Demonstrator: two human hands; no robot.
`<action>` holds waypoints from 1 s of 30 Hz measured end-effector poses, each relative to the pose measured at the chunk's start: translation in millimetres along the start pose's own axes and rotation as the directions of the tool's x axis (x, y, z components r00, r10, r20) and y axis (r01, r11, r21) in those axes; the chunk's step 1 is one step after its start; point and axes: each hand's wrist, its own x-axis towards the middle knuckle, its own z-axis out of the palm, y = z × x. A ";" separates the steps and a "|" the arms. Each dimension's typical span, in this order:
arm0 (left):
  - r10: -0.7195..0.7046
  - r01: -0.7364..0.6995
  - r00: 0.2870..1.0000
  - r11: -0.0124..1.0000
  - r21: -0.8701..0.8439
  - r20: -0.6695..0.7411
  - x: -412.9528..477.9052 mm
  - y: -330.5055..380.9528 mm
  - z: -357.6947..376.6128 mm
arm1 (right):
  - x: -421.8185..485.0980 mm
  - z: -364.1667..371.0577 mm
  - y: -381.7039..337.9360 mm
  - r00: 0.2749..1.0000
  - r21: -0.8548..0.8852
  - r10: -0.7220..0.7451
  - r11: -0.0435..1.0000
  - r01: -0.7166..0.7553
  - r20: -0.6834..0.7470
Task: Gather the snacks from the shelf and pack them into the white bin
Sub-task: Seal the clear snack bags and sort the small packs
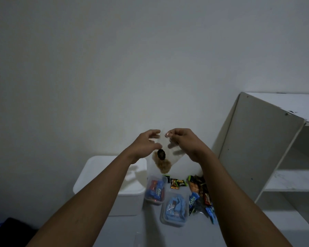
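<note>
Both arms are raised in front of the wall. My right hand (181, 139) pinches the top edge of a clear plastic bag (165, 154) that hangs down with brown and dark snacks at its bottom. My left hand (147, 142) hovers at the bag's left edge with curled, spread fingers; whether it touches the bag is unclear. Below, the white bin (114, 184) stands on the floor with its lid on. To its right lie two clear tubs of blue-wrapped snacks (154, 190) (175, 210) and a loose pile of snack packets (201, 195).
A white shelf unit (268, 148) stands at the right, its visible shelves bare. A dark object (9, 232) sits at the lower left corner. Two small dark packets (176, 183) lie near the wall behind the tubs.
</note>
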 end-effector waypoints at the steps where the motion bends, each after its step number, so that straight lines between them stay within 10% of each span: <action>1: -0.003 0.004 0.999 1.000 -0.023 0.042 -2.1 -4.2 1.9 | -0.2 -2.9 1.4 1.000 -0.003 0.004 1.000 -0.004 -0.002; 10: -0.110 0.090 0.989 0.977 -0.192 -0.095 -17.3 -57.0 52.7 | -25.6 -11.2 77.3 0.971 0.246 0.143 0.965 -0.094 -0.191; 17: -0.223 0.199 0.966 0.964 -0.176 -0.133 -26.5 -127.0 119.7 | -72.1 6.9 184.5 0.965 0.073 0.254 0.966 -0.250 -0.063; 30: -0.534 0.552 0.796 0.834 0.022 0.285 -99.6 -248.7 189.8 | -123.6 18.5 320.5 0.786 0.033 0.608 0.788 -0.614 0.111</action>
